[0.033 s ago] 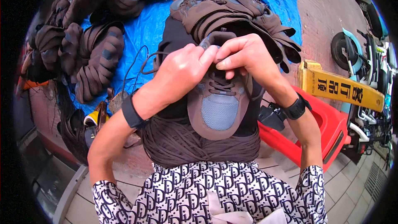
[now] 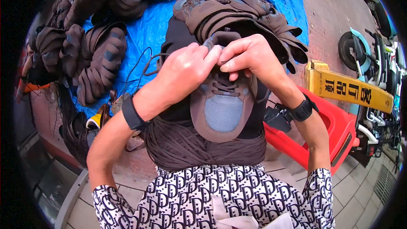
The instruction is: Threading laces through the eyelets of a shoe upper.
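Observation:
A brown shoe upper [image 2: 223, 114] with a blue-grey mesh toe lies in front of me, toe toward my body. Its lower eyelets carry a dark brown shoelace [image 2: 224, 88]. My left hand [image 2: 186, 68] is closed at the upper's left side, fingertips pinched on the lace near the upper eyelets. From the right, my right hand [image 2: 250, 57] pinches the lace with thumb and forefinger, its tips nearly touching the left hand's. Both hands hide the upper eyelets. Beneath the toe, a thick bundle of brown laces [image 2: 203, 150] lies across my lap.
Stacked brown shoe uppers [image 2: 237, 15] sit just beyond my hands, with more stacked uppers [image 2: 101, 61] at left on a blue tarp [image 2: 146, 34]. To the right are a red plastic stool [image 2: 335, 123], a long yellow box [image 2: 347, 88] and parked two-wheelers [image 2: 379, 68].
The shoe upper and my left forearm have shifted very slightly left. Both hands keep their pinch on the lace.

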Motion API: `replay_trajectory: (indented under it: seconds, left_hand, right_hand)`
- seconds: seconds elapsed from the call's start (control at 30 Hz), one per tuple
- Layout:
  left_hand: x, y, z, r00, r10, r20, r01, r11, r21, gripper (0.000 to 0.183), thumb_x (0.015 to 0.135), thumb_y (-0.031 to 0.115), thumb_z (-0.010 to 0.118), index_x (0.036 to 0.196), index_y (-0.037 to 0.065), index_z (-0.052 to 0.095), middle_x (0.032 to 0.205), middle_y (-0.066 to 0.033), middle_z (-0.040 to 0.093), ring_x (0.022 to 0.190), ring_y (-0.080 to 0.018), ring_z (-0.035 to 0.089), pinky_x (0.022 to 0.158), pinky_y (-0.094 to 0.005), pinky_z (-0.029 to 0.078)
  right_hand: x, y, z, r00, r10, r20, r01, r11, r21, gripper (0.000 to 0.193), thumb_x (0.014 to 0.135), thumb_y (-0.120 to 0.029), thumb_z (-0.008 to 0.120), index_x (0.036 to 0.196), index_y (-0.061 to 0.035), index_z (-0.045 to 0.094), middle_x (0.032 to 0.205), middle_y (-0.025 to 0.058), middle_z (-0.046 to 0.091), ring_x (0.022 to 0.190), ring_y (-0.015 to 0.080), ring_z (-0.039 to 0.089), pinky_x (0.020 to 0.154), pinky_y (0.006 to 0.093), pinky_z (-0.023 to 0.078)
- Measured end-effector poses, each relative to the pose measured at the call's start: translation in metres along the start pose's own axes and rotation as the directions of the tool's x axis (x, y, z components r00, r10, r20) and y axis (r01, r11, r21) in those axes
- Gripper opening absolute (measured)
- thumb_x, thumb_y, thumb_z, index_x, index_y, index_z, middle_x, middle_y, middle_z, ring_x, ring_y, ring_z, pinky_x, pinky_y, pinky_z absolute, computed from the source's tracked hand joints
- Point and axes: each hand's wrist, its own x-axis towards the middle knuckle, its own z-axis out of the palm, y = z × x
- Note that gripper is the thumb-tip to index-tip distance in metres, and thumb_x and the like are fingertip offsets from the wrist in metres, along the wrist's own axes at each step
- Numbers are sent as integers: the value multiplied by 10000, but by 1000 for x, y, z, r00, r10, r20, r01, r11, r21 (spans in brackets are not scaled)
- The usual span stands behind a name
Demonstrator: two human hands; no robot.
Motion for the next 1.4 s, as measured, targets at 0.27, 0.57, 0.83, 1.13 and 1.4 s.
replay_trajectory:
  seconds: [0.27,0.57,0.83,1.13,1.4]
  left_hand:
    - [44,-10,-24,776,-117,620,197,978,-63,135,695,89,512,791,-6,522,638,-231,562,614,-397,563,565,-423,468]
    - [77,-21,-12,420,-273,866,477,878,46,138,693,121,550,691,-17,562,553,-120,572,484,-201,584,439,-317,465]
    - [62,-15,-11,854,209,477,-200,977,-70,63,681,104,584,718,55,575,689,-142,560,725,-304,552,644,-390,438]
    - [61,-3,1,875,-181,449,258,959,-116,154,705,162,554,779,40,613,647,-161,573,629,-324,577,564,-397,438]
    - [74,2,11,793,-308,526,513,803,-304,188,656,117,514,754,38,652,704,-197,594,711,-334,591,645,-400,458]
  right_hand:
    - [-9,31,-44,750,-661,-27,389,473,-791,137,609,-37,644,741,-5,630,698,48,582,650,149,558,602,232,451]
    - [-4,53,-28,734,-659,-165,482,676,-557,139,611,-43,656,733,12,621,689,69,592,631,140,572,582,242,450]
    - [0,59,-25,656,-734,-174,497,594,-633,99,609,-128,624,697,-84,639,685,48,578,662,200,582,587,291,465]
    - [3,57,-22,484,-873,-62,415,292,-862,43,615,-114,559,589,-80,555,604,55,507,590,208,525,538,326,439]
    - [-7,41,-11,519,-841,154,206,-52,-977,68,588,-145,542,573,-81,523,590,55,506,571,191,514,502,315,435]
